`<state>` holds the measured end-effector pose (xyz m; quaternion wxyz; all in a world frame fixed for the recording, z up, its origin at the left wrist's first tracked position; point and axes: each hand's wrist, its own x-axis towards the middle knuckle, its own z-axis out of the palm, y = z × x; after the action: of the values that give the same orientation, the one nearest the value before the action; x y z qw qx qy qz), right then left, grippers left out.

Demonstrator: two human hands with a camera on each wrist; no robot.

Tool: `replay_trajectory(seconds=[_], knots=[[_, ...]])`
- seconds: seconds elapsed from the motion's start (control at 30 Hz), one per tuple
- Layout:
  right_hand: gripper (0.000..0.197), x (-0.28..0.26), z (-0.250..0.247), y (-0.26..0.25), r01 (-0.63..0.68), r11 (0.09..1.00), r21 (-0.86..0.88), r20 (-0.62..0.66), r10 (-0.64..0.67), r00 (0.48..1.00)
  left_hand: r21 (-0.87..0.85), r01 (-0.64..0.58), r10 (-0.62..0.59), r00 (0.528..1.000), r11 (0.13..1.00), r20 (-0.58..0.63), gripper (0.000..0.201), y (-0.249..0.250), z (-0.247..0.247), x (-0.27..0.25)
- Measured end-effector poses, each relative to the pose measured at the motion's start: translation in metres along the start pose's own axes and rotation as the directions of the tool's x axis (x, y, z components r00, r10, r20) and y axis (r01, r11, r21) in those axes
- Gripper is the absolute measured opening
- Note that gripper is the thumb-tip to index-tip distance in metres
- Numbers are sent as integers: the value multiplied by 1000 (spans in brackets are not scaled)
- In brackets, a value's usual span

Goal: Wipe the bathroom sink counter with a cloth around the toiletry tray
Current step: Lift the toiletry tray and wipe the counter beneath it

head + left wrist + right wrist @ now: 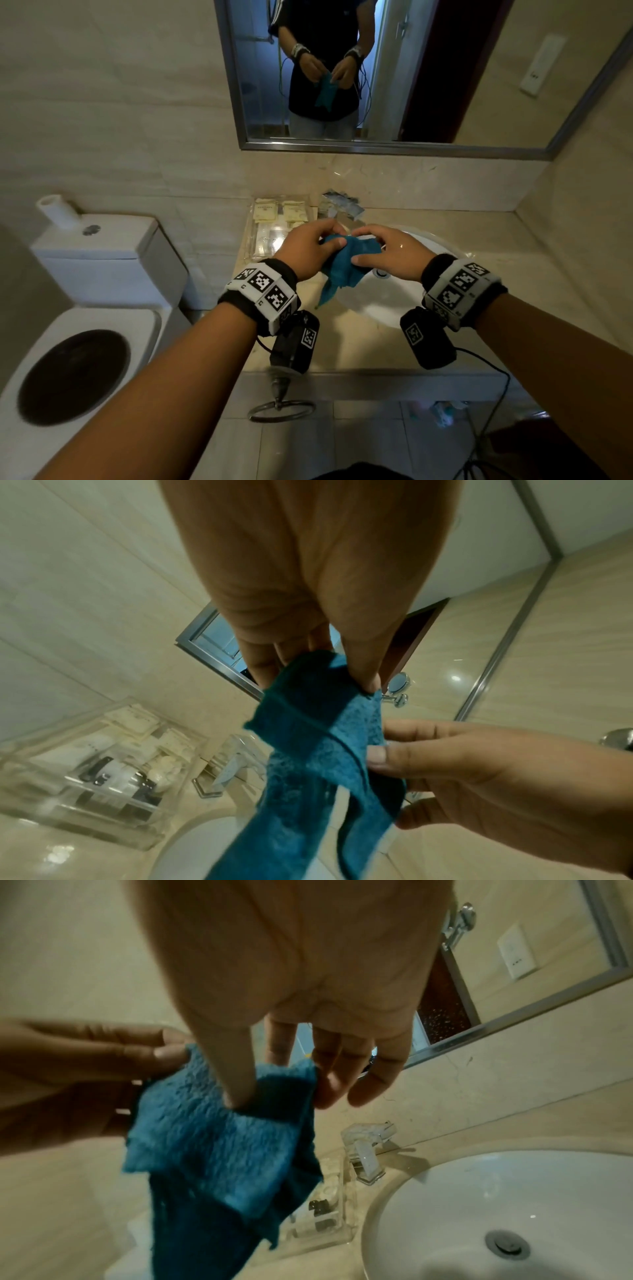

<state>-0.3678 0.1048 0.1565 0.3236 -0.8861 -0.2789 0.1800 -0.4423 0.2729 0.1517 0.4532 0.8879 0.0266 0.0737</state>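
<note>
A teal cloth [342, 267] hangs in the air above the sink's left rim, held between both hands. My left hand [313, 245] pinches its upper left corner between thumb and fingers; the same cloth [318, 745] droops below those fingers in the left wrist view. My right hand [383, 250] pinches the upper right part of the cloth [219, 1139] with thumb and forefinger. The clear toiletry tray [270, 222] with sachets and small items sits on the beige counter [496, 274] at the back left, beside the faucet [339, 205].
A white round sink [394, 305] is set in the counter. A toilet [89, 291] stands to the left. The mirror [376, 68] hangs on the back wall. A metal towel ring [281, 407] hangs under the counter's front edge. Cables trail from my wrists.
</note>
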Motion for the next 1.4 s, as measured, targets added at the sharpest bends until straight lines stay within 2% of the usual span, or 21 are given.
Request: replay_trajectory(seconds=[0.03, 0.13, 0.2, 0.27, 0.3, 0.4, 0.5, 0.57, 0.63, 0.7, 0.73, 0.8, 0.87, 0.93, 1.03, 1.17, 1.33, 1.4], knots=[[10, 3, 3, -1, -12, 999, -40, -10, 12, 1000, -1, -10, 10, 1000, 1000, -17, 9, -1, -2, 0], [24, 14, 10, 5, -12, 994, -108, -109, 0, 994, 95, 39, -37, 999, 995, -29, 5, -15, -13, -2], [13, 18, 15, -2, 18, 996, -86, -122, -29, 992, 151, 87, -97, 993, 985, 62, 12, -27, -20, -5], [12, 24, 23, -10, 42, 999, -16, -124, -44, 991, 140, 82, -104, 981, 987, 164, 18, -38, -25, -8], [11, 27, 26, -16, 60, 998, 34, -127, -56, 990, 126, 79, -101, 979, 989, 177, 19, -40, -28, -11], [12, 34, 37, -35, 118, 977, 177, -109, -99, 989, 15, 94, -94, 993, 995, 66, 4, -50, -39, -14], [24, 42, 47, -47, 116, 967, 225, -40, -110, 993, -61, 114, -110, 992, 992, 68, 32, -59, -51, -13], [25, 45, 54, -55, 93, 957, 275, -40, -85, 996, -78, 138, -129, 986, 987, 104, 39, -62, -56, -13], [25, 49, 62, -64, 67, 936, 346, -77, -43, 996, -53, 134, -129, 987, 990, 93, 28, -66, -58, -12], [20, 53, 70, -71, 33, 943, 332, -135, 13, 991, -47, 124, -122, 991, 991, 46, 9, -71, -61, -12], [17, 55, 74, -75, 12, 952, 306, -168, 42, 985, -65, 136, -134, 990, 989, 31, 6, -72, -64, -11], [12, 56, 81, -82, -35, 952, 305, -185, 95, 978, -90, 162, -162, 987, 983, 8, 16, -78, -70, -9], [28, 56, 86, -89, -74, 911, 406, -92, 122, 988, -120, 175, -180, 983, 977, -31, 20, -83, -77, -8], [44, 53, 93, -96, -81, 872, 483, 17, 83, 996, -191, 186, -204, 976, 964, -78, 18, -89, -81, -6], [66, 53, 104, -96, -27, 938, 347, 21, 20, 1000, -298, 192, -228, 970, 935, -89, 10, -88, -83, -5], [59, 61, 110, -95, -19, 977, 210, -106, 42, 993, -450, 232, -259, 966, 862, 1, 11, -89, -78, 0], [38, 76, 98, -82, -13, 992, 128, -74, 22, 997, -304, 180, -193, 981, 935, -11, 3, -102, -74, 18], [34, 89, 95, -74, 2, 992, 125, -41, 3, 999, -249, 186, -190, 982, 950, 9, 6, -108, -72, 27]])
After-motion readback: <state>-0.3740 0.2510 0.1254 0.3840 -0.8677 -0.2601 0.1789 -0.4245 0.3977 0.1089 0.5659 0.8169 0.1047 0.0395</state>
